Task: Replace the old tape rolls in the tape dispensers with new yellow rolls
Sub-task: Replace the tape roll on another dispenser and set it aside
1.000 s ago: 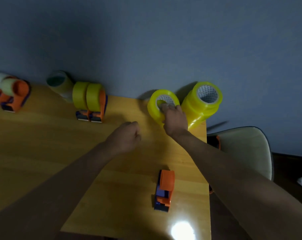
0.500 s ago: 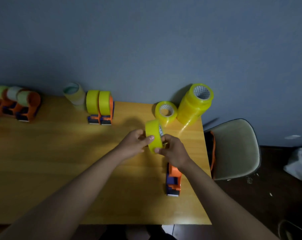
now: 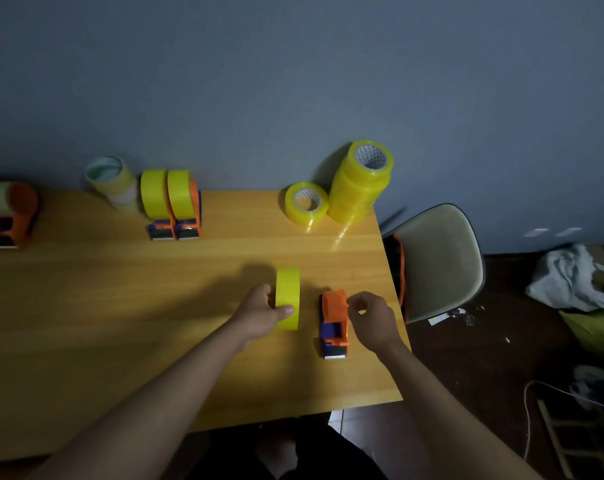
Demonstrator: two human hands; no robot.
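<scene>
1. Two hands now work apart: the left hand point(image 3: 264, 311) alone grips the new yellow roll point(image 3: 287, 298), which both hands held a moment ago.
2. The right hand point(image 3: 369, 318) has let go; its curled fingers pinch the empty orange dispenser point(image 3: 334, 323) near the table's point(image 3: 86, 306) right edge.
3. The roll stands on edge just beside the dispenser, so loading probably comes next.

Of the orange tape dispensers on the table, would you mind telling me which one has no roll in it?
The dispenser nearest the person, by the right hand, has no roll. The pair by the wall carries yellow rolls; the far-left one holds a pale roll.
</scene>
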